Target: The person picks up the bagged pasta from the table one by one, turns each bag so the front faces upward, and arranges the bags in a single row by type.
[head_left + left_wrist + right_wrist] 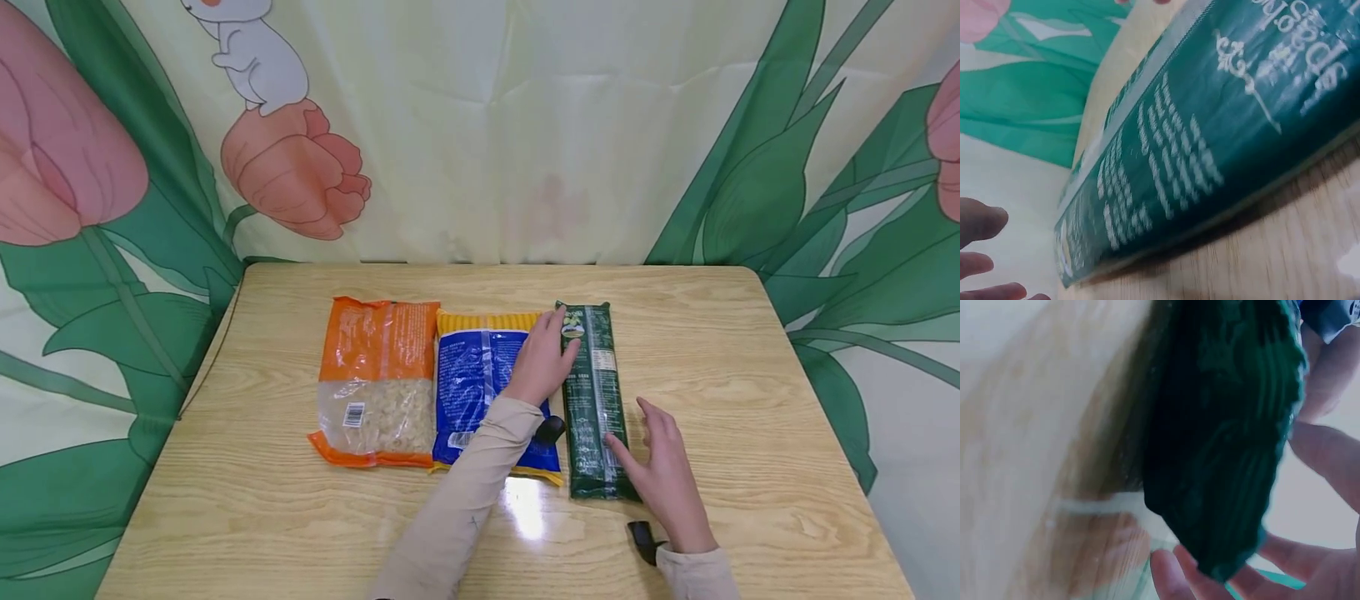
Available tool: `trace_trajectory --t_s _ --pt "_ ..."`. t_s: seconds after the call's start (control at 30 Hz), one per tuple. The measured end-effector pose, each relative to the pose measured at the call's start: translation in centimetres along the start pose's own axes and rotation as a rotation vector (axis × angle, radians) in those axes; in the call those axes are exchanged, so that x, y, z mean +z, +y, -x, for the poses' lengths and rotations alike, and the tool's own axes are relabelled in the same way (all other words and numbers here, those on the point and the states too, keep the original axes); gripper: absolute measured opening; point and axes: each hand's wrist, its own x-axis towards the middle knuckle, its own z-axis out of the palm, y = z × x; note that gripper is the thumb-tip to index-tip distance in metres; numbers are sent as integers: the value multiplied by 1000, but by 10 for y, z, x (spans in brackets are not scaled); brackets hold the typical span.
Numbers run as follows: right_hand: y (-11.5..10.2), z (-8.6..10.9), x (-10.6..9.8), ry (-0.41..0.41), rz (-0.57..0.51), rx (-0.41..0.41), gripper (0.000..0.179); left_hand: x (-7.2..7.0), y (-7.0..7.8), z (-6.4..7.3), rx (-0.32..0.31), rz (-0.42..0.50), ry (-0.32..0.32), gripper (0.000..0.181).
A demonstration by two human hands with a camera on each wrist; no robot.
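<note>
A long, narrow green packet with a pale strip and printed text lies lengthwise on the table. My left hand reaches over the blue bag, its fingertips at the packet's upper left edge. Beside the packet's lower right side is my right hand, fingers spread and thumb at the packet's edge. The left wrist view shows loosely extended fingers near the far end of the packet. In the right wrist view, fingers lie around the dark near end of the packet without a firm grip showing.
An orange bag with a transparent lower window of pale pieces lies left of the blue bag, edges meeting. The wooden table has its far edge against a curtain printed with tulips and a rabbit. A black camera sits on the left wrist.
</note>
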Motion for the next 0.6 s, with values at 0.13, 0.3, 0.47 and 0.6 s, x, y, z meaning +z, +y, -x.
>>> trace_trajectory --t_s 0.13,0.3,0.47,0.6 --pt "-1 0 -1 -50 -23 51 79 5 -1 -8 -25 39 -20 59" --pt "-3 0 2 -89 -29 66 75 6 -2 -19 -77 121 -34 59" --pt "-4 0 4 -101 -27 73 69 5 -4 -26 -151 195 -91 56" --pt "-5 0 3 -110 -24 82 68 5 -7 -30 -183 253 -119 59"
